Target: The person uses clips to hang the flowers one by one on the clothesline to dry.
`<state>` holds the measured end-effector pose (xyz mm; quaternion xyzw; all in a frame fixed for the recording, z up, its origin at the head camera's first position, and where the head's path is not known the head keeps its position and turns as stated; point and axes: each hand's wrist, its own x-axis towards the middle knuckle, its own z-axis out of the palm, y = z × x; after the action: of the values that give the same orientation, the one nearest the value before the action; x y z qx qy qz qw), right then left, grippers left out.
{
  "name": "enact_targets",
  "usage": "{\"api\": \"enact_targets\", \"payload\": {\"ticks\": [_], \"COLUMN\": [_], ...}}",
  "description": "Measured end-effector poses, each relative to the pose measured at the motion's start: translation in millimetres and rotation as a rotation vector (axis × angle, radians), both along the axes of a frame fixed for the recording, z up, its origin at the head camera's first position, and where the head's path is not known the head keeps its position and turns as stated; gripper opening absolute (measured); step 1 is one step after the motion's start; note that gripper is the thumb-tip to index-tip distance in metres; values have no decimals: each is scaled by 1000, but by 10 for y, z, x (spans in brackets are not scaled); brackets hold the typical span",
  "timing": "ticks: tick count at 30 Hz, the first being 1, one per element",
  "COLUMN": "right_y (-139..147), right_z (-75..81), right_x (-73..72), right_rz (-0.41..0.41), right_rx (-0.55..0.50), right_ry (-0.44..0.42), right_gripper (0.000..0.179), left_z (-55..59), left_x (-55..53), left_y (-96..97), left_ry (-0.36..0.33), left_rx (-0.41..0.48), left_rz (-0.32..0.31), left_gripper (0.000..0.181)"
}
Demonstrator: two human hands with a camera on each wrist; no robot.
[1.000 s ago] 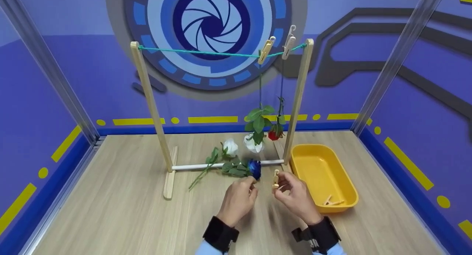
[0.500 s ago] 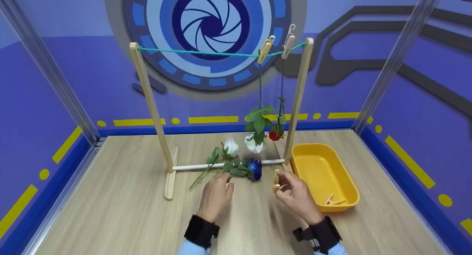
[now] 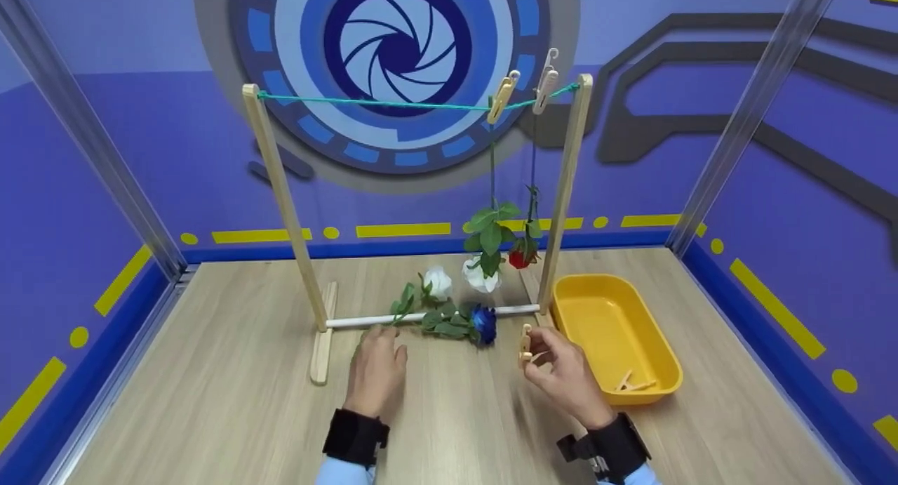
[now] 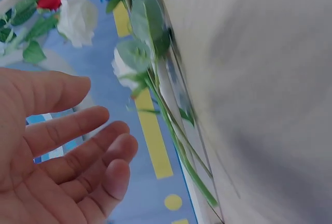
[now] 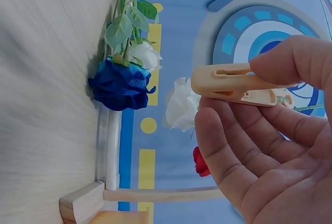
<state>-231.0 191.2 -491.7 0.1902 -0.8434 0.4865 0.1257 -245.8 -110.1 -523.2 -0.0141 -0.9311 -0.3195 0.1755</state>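
Note:
Between the thumb and fingers of my right hand [image 3: 567,380] is a pale yellow clothespin [image 5: 233,84], held left of the yellow tub. My left hand [image 4: 67,146] has its fingers loosely extended with nothing in the grasp, near the stems [image 4: 174,141] on the table. A blue rose [image 3: 484,325] lies with its leaves across the white bar, its head toward my right hand. Just behind it lies a white rose [image 3: 438,283]; its stem is partly hidden by my left hand in the head view.
A wooden frame [image 3: 284,197] carries a green cord [image 3: 372,102]. Two clothespins [image 3: 501,100] on it hold a hanging white rose [image 3: 481,274] and a red rose [image 3: 520,258]. At right sits a yellow tub [image 3: 617,330] with loose clothespins [image 3: 635,384].
My left hand has moved leftward from beside the blue rose's head to the stem ends. The right hand stays in place with the clothespin.

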Motion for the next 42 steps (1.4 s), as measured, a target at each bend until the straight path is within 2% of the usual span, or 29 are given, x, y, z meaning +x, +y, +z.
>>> {"api": "enact_targets", "payload": {"ticks": [4,9,14,19,22,28,32,38,42], "right_y": [-1,3,6,-1,-5,-12,-12,-17,-21], "right_z": [9,-8,-23,-28,-35,-36,-35,-40,-43], "right_x": [10,7,6,8,6,-2,-4,-11,-4], "right_rz": [-1,9,12,17,24,34,41,29,21], "right_rx": [1,11,19,13,15,30,31,35,42], "right_ry": [-17,18,48,31,28,37,36,43,27], "right_gripper": [35,33,33,32,33,34,32,32,31], "left_z": [-32,-71,-100,-131,-156,-187,-185,-167,-150], "left_x": [-7,-19,-30,-46,-49,-35,-39,-58,-85], "left_y": [-108,-188,-218,-237,-249,-259,-256,-233,-225], "left_ry": [-13,-20,-92,-160,-154,-90,-105,-164,-206], "left_rx": [-32,-81,-87,-109,-128,-146,-108,-10,73], "left_rz": [53,89,107,103,94,86,71,28,30], "left_gripper": [29,27,31,31,29,18,8,9,9]}}
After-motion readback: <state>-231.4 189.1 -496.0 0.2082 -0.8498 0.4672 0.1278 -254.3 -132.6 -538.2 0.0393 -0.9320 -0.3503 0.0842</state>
